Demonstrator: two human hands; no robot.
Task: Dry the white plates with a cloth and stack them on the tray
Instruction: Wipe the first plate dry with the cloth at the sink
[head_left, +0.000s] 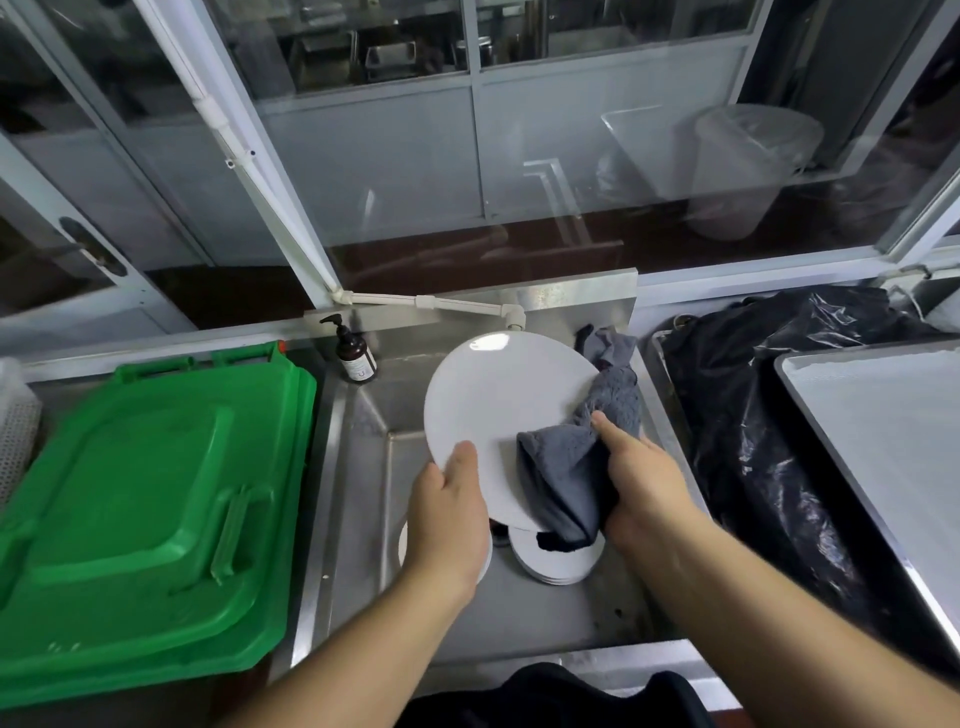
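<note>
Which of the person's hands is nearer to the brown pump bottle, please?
Left. The left hand grips the plate below the pump bottle; the right hand holds the cloth farther right.

Left hand (449, 512): reaching forward on a bare forearm, thumb lying over the white plate (498, 410), gripping its near-left rim.
Right hand (641, 480): reaching in from the right, fingers clutching the grey cloth (566, 478), thumb pointing forward.

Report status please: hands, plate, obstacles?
Left hand grips white plate at rim; right hand holds grey cloth against it. More plates in sink. Tray unobstructed.
</note>
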